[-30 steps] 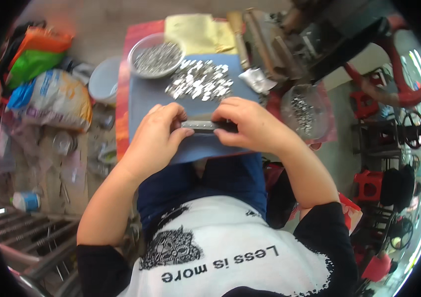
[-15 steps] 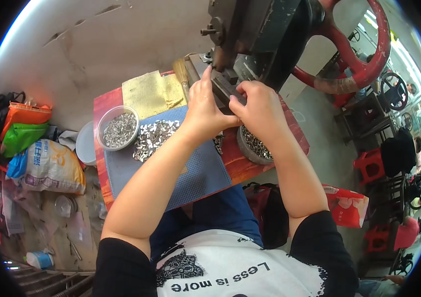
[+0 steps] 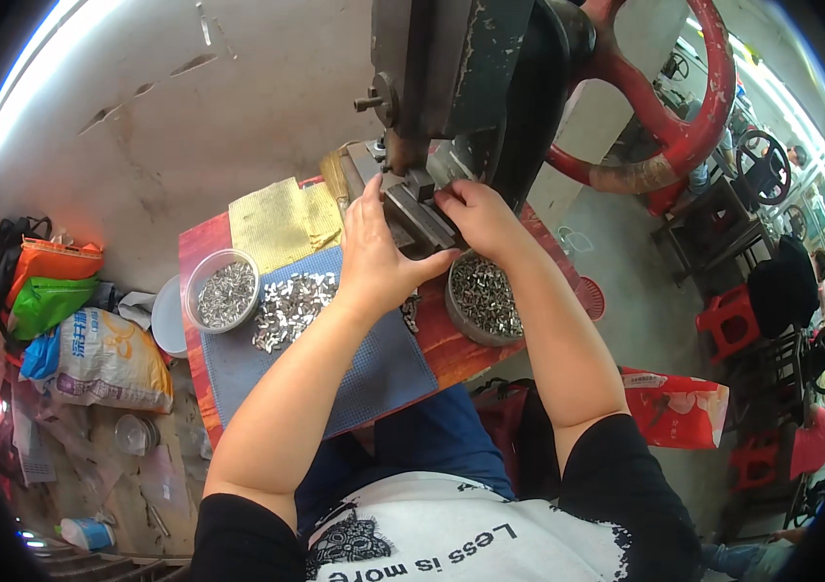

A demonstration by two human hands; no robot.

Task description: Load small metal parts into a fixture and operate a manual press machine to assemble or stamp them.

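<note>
My left hand (image 3: 374, 260) is at the near left side of a dark hand press (image 3: 451, 73). Its fingers stretch up toward the press's die (image 3: 419, 215) and its thumb stands apart, pointing right. On the right of the die, my right hand (image 3: 480, 221) is closed, its fingertips bent in against the metal block. Anything small between those fingertips is hidden. Left of my left wrist, a pile of small shiny metal pieces (image 3: 288, 312) lies on a blue ribbed mat (image 3: 359, 373). A round tub of small dark metal parts (image 3: 486, 299) stands below my right hand.
A clear tub of silvery parts (image 3: 228, 294) and a yellow cloth (image 3: 272, 221) lie on the red table's left. The press's big red wheel (image 3: 660, 173) rises at upper right. Sacks (image 3: 107, 359) crowd the left floor; red stools (image 3: 731, 325) stand right.
My right hand has moved forward against the die, away from my left thumb. The left hand stays beside the press with its fingers stretched. The whole view has shifted slightly.
</note>
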